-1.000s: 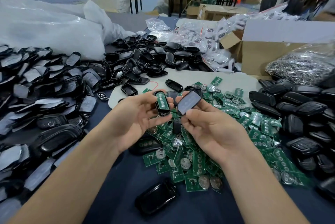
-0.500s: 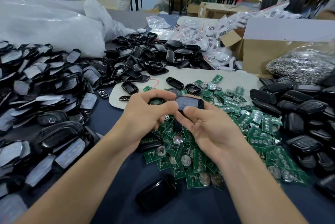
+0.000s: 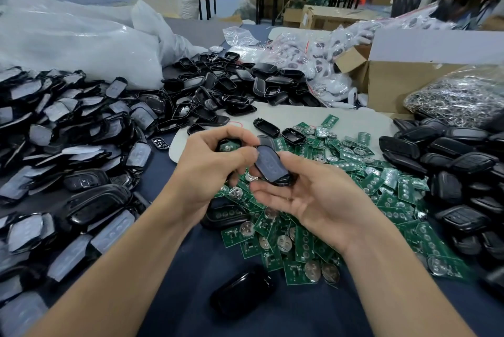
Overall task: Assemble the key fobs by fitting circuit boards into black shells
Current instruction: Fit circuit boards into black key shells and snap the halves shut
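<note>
Grip of the left hand is curled closed round a black shell that seems to have a green circuit board seated in it, though the fingers hide most of it. Grip of the right hand is half open, thumb and fingertips pinching a grey-faced cover by its edges, its upper end against the left thumb. Both hover just above the heap of circuit boards on the dark blue worktop, with loose shells piled beyond.
</note>
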